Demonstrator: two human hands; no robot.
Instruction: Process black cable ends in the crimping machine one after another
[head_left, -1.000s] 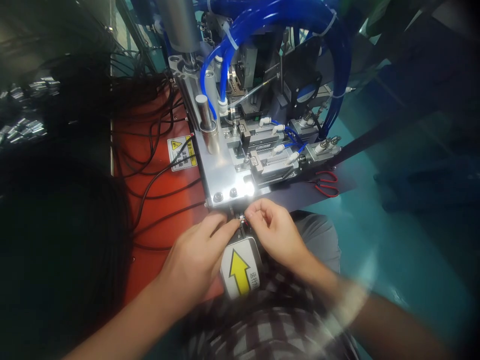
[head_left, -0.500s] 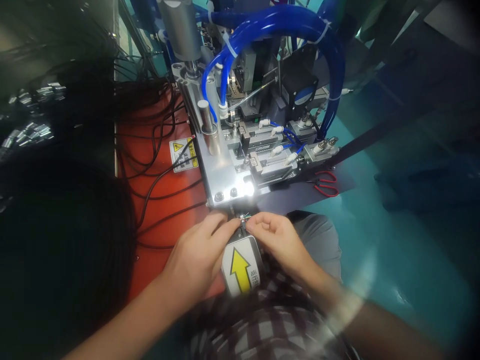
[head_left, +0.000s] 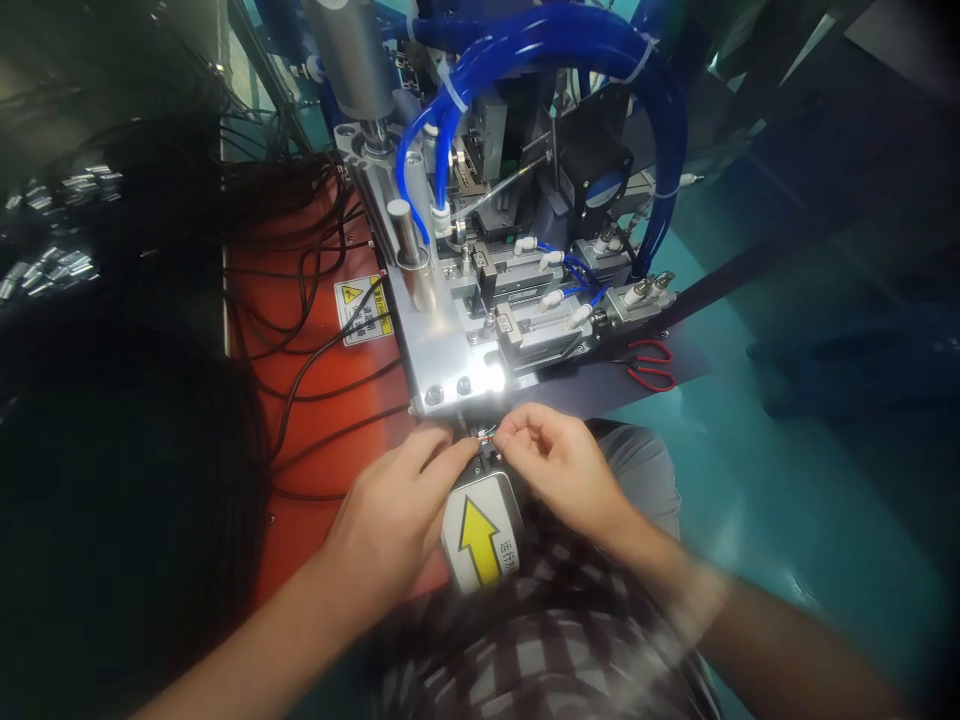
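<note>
Several thin coloured wires (head_left: 487,437) show in the small gap between my two hands, just below the front of the machine's metal plate (head_left: 444,345). My right hand (head_left: 559,465) pinches the wire ends between thumb and forefinger. On the other side, my left hand (head_left: 394,495) is closed with its thumb tip at the wires; what lies inside its fingers is hidden. Directly under the fingertips sits a small dark fixture (head_left: 489,462). Nearer to me is a white cover (head_left: 461,540) bearing a yellow arrow.
Black cables (head_left: 300,385) trail over the red surface (head_left: 322,440) at left, joining a large dark bundle. Blue air hoses (head_left: 555,45) arch above the machine's pneumatic cylinders (head_left: 544,325). Red-handled pliers (head_left: 651,378) lie at right. A warning label (head_left: 364,310) is beside the plate.
My right hand has risen slightly, and the wires at its fingertips now stretch across the gap. The left hand stays nearly in place. The view has shifted a little.
</note>
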